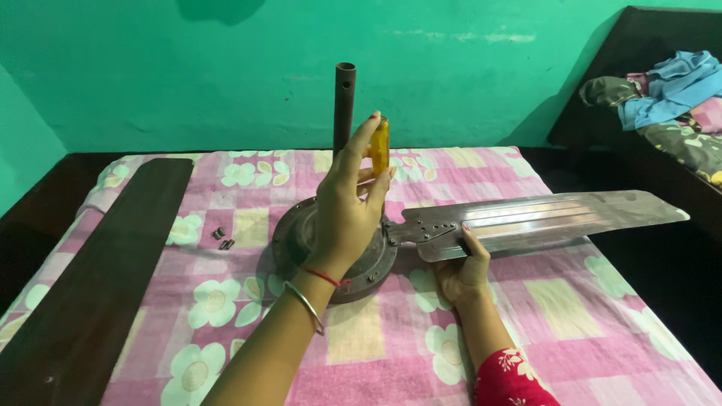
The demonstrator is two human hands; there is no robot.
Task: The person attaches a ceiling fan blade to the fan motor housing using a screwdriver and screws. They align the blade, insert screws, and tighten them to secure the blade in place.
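Steel blade [541,218], at three o'clock of the motor hub [297,233], sits mounted, right hand [462,267] gripping it; left hand [346,214] clasps the yellow screwdriver [380,146]. Dark blade [98,278] and loose screws [222,238] remain unfitted.

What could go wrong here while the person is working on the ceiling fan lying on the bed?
1. The long silver metal fan blade juts past the checked floral bedsheet; only the right hand steadies it, so it might swing or bend.
2. The left hand pinches the yellow-handled screwdriver with fingertips only; it may slip off the screw.
3. The small dark screws lie loose on the sheet and could roll away.
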